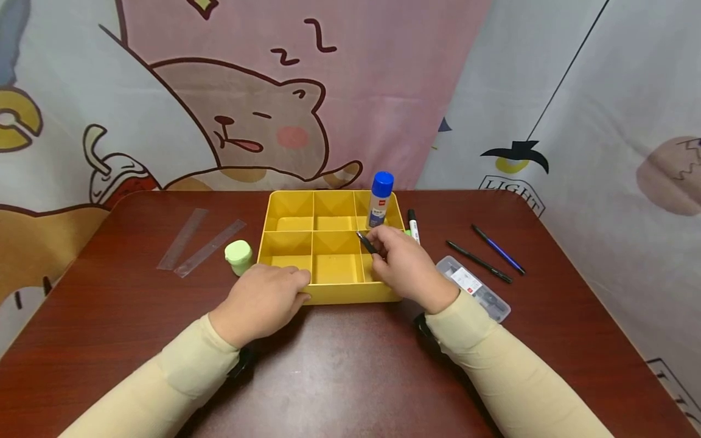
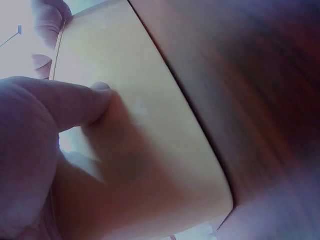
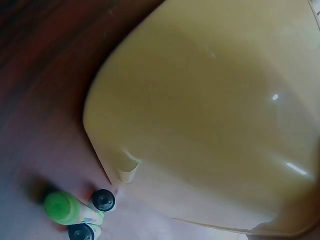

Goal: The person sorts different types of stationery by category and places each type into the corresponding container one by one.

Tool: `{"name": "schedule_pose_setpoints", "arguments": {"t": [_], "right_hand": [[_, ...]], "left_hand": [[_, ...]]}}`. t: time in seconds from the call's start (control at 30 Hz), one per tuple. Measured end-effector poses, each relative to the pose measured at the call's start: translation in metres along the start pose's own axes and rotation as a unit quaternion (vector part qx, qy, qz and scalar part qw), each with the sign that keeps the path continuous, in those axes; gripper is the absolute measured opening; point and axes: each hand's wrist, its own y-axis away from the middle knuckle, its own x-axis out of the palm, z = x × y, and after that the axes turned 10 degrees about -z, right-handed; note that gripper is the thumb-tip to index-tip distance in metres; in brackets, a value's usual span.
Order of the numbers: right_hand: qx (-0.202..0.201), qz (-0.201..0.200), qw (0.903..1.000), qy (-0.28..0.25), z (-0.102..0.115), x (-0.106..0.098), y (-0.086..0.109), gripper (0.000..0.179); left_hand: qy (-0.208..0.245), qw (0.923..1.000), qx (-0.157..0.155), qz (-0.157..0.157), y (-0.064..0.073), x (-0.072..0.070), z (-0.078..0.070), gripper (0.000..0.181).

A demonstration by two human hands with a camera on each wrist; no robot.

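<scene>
A yellow six-compartment box sits on the table. My left hand grips its front wall near the left corner; in the left wrist view the thumb presses the outer face while fingertips hook over the rim. Over the right-hand compartments, my right hand pinches a slim black object with a silvery tip, whose exact kind I cannot tell. Upright in the back right compartment is a blue-capped glue stick. The right wrist view shows mostly the box's outer wall; the right hand's fingers are out of that frame.
Two clear rulers and a light green lidded container lie left of the box. To the right are a white marker, a black pen, a blue pen and a clear plastic case. A green-capped item lies beside black-ended markers.
</scene>
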Motion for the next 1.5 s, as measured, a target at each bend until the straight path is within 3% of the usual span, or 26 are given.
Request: {"name": "schedule_pose_setpoints", "arguments": {"t": [0.4,0.73,1.5], "right_hand": [[0.019,0.032,0.9984,0.043,0.0023,0.0005,-0.0044,0.024],[0.034,0.051,0.9969,0.05,0.0048,0.0002,-0.006,0.026],[0.055,0.045,0.9954,0.064,0.0079,0.003,-0.0067,0.026]], "left_hand": [[0.002,1.0,-0.002,0.002,0.0001,-0.0002,0.0006,0.037],[0.004,1.0,-0.006,0.001,0.0001,-0.0004,0.0008,0.036],[0.007,1.0,-0.005,-0.005,0.0006,-0.0005,-0.0004,0.036]]}}
